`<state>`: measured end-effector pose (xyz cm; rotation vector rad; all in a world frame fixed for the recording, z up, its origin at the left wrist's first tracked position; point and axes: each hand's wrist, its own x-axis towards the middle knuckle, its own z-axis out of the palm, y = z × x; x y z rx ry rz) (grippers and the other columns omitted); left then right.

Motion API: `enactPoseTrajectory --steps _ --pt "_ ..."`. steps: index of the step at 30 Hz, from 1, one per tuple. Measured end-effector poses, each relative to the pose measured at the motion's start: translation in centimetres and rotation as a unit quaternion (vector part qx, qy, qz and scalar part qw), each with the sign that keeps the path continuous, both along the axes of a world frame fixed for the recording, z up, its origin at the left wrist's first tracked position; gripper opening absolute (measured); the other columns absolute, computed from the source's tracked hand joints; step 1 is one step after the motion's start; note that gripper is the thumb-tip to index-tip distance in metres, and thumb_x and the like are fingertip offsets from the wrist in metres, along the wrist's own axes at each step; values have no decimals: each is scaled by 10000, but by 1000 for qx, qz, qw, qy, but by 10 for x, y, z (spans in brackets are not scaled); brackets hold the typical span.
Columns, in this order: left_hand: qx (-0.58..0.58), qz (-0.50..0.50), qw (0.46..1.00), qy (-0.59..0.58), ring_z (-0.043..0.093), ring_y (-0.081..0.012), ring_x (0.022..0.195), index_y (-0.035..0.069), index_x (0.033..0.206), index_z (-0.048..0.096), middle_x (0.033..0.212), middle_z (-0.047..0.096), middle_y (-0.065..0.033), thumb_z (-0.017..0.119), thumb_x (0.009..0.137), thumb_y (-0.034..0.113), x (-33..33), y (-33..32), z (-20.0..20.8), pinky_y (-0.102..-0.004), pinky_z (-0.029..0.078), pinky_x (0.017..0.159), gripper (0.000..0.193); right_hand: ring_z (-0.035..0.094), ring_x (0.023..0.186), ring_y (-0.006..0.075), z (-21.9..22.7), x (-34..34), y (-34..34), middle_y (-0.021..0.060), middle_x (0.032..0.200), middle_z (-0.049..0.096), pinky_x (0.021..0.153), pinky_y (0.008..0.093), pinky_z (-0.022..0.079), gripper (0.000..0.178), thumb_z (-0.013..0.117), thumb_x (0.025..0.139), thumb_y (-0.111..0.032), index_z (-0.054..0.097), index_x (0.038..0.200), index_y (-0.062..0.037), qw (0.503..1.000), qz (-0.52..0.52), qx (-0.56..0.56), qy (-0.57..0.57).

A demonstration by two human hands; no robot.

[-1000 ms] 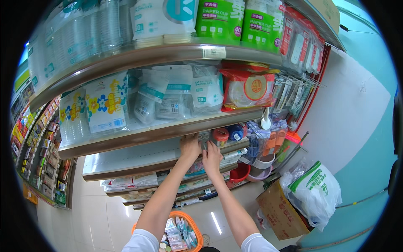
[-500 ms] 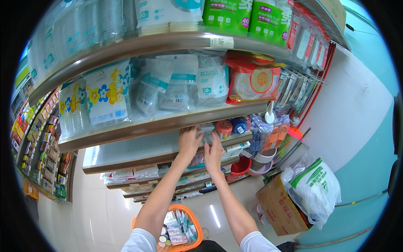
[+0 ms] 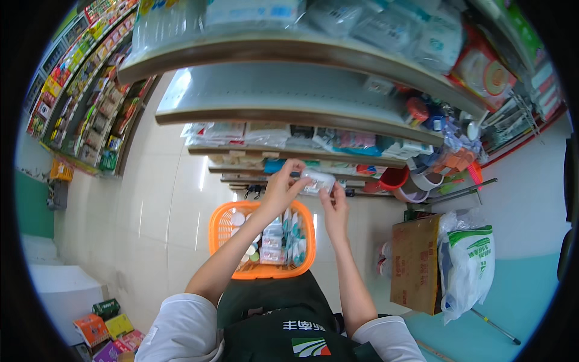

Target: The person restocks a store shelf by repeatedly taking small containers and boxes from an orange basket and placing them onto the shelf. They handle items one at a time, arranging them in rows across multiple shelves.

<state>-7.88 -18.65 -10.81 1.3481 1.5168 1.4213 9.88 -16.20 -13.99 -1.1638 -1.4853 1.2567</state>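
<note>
Between my hands is a small, whitish, see-through plastic pack [image 3: 318, 181], held in front of the lower shelves. My left hand [image 3: 284, 184] pinches its left end, and the fingers of my right hand [image 3: 334, 204] are closed on its lower right corner. What the pack contains is too blurred to tell. Below my hands, close to my body, an orange plastic basket [image 3: 213, 240] holds several small boxes, round white containers and teal-and-clear packets.
A mostly bare shelf [image 3: 271, 90] lies ahead, with a red-lidded jar [image 3: 416, 110] at its right end. Lower shelves carry bagged goods [image 3: 265, 134]. On the right stand a red bucket [image 3: 395, 179], a cardboard box [image 3: 414, 262] and a white plastic bag [image 3: 470, 265].
Both hands have come back from the right end of the bare shelf, bringing the small pack toward me. The view has tilted down, showing more of the basket and floor.
</note>
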Motion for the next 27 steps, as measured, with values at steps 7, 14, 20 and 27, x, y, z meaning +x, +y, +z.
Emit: enactPoseTrajectory --steps 7,14,20,27 --pt "-191 106 972 -90 696 -232 790 -30 1138 559 1038 681 -171 777 865 162 -14 -136 -177 -335 550 663 399 667 858 135 -159 -12 -105 83 1051 700 717 306 542 424 697 943 -235 574 1259 19 974 112 -138 -141" --pt "-314 134 940 14 704 -276 843 -24 1094 581 970 702 -175 774 841 100 8 -223 -251 -375 559 734 341 707 947 243 -259 -6 -176 154 1032 722 796 357 549 431 701 900 -280 597 1220 -10 915 198 -207 -285" --pt "-404 118 907 19 703 -350 938 -10 1128 552 1006 701 -206 723 844 98 24 -248 -278 -436 551 793 348 652 1038 437 -294 -5 -200 261 1103 679 900 521 516 483 678 876 -284 535 1232 10 860 253 -192 -399" --pt "-404 127 903 -78 687 -352 1047 -15 1249 516 1148 682 -234 698 867 159 34 -261 -338 -430 535 888 457 702 970 272 -344 -4 -214 155 1124 702 843 395 554 438 652 879 -98 542 1295 -17 888 213 -232 -336"
